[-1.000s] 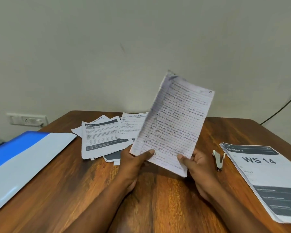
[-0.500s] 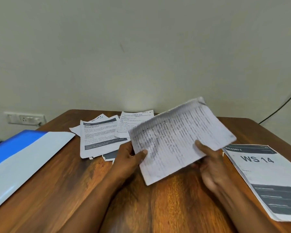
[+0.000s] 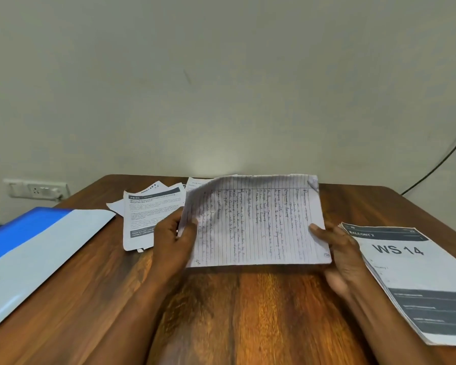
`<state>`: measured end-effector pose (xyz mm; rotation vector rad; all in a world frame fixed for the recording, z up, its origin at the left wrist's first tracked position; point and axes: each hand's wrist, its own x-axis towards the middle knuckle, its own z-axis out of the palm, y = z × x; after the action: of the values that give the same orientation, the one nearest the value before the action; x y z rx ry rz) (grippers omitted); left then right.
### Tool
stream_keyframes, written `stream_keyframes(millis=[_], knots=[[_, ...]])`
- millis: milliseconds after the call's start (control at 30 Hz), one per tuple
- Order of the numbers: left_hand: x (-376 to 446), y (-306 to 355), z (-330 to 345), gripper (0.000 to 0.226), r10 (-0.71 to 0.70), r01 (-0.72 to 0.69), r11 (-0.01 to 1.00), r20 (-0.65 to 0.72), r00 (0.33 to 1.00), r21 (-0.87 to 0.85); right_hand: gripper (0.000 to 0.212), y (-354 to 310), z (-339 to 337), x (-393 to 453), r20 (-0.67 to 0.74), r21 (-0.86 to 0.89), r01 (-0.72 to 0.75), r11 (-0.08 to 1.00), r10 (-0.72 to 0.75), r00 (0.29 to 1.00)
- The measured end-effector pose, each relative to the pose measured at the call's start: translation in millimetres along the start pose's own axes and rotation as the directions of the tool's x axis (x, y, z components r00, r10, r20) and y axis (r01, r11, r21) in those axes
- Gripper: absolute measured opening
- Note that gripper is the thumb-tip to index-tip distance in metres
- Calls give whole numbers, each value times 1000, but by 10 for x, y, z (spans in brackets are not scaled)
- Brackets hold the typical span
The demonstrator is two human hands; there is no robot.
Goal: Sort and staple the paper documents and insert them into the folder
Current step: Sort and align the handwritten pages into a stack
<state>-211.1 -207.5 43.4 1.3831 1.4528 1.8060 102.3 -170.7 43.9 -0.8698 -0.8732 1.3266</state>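
Wooden counter (image 3: 248, 312) before you: your left hand (image 3: 173, 241) and right hand (image 3: 340, 254) each pinch an end of the handwritten sheets (image 3: 256, 222), held sideways above it, folder (image 3: 32, 248) to their left.

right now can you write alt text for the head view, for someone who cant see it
Two hands, left and right, hold a handwritten lined sheet sideways over a wooden table. Printed papers lie behind the left hand, a blue folder sits far left, and a "WS 14" stack far right.
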Motion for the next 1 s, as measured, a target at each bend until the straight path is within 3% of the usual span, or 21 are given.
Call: stream_keyframes(millis=[333, 467, 633, 833, 933, 1000], knots=[[-99, 108, 21, 22, 72, -70, 996, 39, 997, -48, 26, 122, 104, 21, -143, -321, 129, 938, -182, 973], [-68, 80, 16, 14, 55, -53, 998, 73, 996, -39, 21, 124, 123, 13, -120, -406, 138, 904, -202, 972], [-53, -106, 26, 14, -145, 116, 982, 194, 970, 152, 34, 173, 130, -20, -36, -585, 60, 809, -100, 994], [-30, -53, 44, 18, -124, 119, 991, 87, 988, 57, 33, 135, 170, -52, -82, -582, 145, 800, -235, 969], [-33, -117, 17, 14, -215, 179, 962, 171, 961, 205, 37, 187, 151, -59, -32, -691, 110, 715, -183, 983], [-32, -131, 15, 12, -197, 158, 959, 150, 969, 236, 39, 198, 158, -71, -23, -701, 124, 702, -196, 980]])
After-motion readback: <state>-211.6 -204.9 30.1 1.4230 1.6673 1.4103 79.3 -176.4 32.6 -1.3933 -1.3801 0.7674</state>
